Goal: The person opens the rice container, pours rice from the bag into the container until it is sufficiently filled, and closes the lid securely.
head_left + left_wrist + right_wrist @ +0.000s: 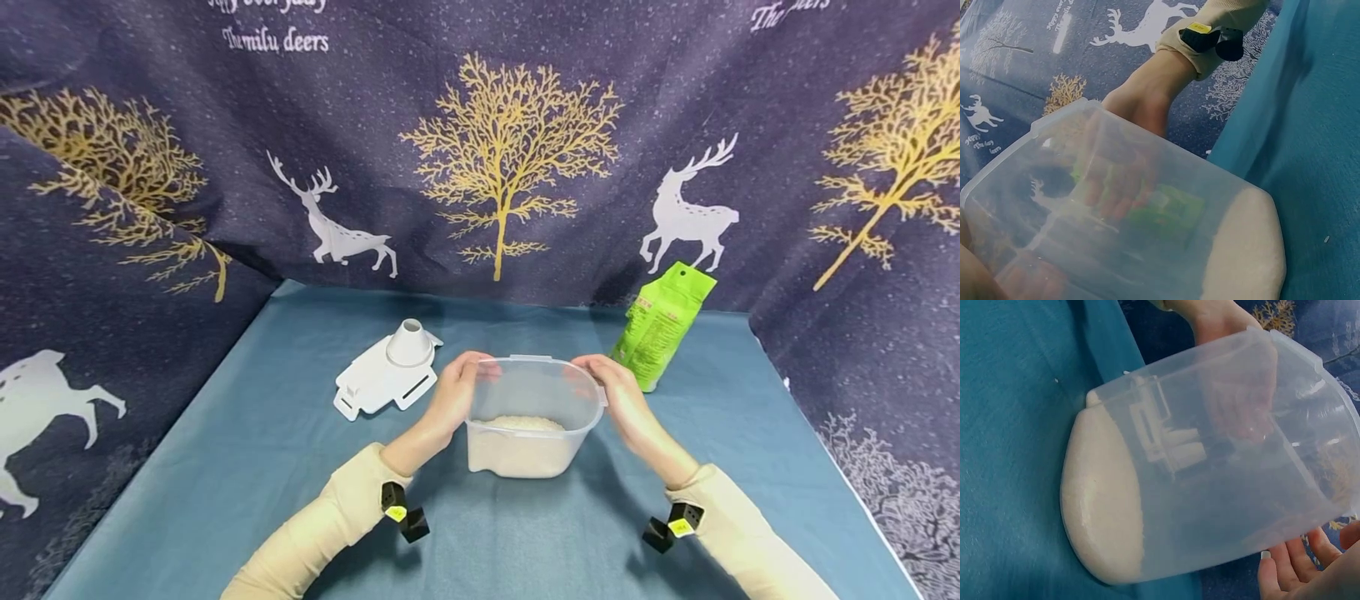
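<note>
A clear plastic container (pixel 483 454) stands upright over the blue cloth, with a heap of white rice (pixel 525 423) in its bottom. My left hand (pixel 450 396) holds its left side, fingers wrapped toward the far wall. Opposite it, my right hand (pixel 618 396) holds the right side near the rim, its fingertips partly hidden behind the wall. Through the translucent plastic, the right wrist view shows the left hand's (pixel 1238 394) fingers against the wall. Whether the base touches the cloth I cannot tell.
A white lid (pixel 386 379) with a white cone-shaped piece (pixel 410 346) on it lies to the left. Behind the right hand stands a green bag (pixel 663 325), leaning. A patterned curtain (pixel 337 100) hangs behind the blue-covered table (pixel 495 542). One loose grain (pixel 1327 239) lies on the cloth.
</note>
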Demonstrator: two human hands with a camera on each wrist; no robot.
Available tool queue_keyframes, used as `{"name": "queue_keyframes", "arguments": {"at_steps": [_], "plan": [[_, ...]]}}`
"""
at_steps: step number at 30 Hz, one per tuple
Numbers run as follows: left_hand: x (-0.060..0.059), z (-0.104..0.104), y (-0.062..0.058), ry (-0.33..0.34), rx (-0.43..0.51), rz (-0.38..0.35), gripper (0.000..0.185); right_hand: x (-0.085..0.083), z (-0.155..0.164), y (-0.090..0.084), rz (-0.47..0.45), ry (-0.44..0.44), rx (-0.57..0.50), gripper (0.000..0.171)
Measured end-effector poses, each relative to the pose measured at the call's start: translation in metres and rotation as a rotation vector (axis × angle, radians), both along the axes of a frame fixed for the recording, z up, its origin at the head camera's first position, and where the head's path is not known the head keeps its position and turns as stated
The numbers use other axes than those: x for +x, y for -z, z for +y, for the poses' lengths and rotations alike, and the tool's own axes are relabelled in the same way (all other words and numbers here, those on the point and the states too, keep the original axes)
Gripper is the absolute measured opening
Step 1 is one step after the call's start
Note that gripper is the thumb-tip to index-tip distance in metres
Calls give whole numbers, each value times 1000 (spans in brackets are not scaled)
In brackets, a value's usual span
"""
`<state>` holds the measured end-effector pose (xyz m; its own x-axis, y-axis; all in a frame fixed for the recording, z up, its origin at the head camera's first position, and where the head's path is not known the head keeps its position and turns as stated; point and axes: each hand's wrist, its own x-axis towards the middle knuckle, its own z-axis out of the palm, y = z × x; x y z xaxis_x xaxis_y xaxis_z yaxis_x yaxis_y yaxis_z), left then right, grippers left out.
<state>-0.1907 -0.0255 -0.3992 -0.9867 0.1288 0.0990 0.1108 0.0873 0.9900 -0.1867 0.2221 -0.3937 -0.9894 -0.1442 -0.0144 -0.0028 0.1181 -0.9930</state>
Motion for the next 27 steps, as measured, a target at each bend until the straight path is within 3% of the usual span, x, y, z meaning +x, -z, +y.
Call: {"name": "queue_keyframes", "arguments": {"at_steps": [12, 27], "plan": [[1, -1, 1, 67, 49, 42, 36, -12, 12, 9, -31, 91, 22, 28], [1, -1, 4, 74, 142, 94, 36, -17, 18, 14, -64, 213, -23, 24]]}}
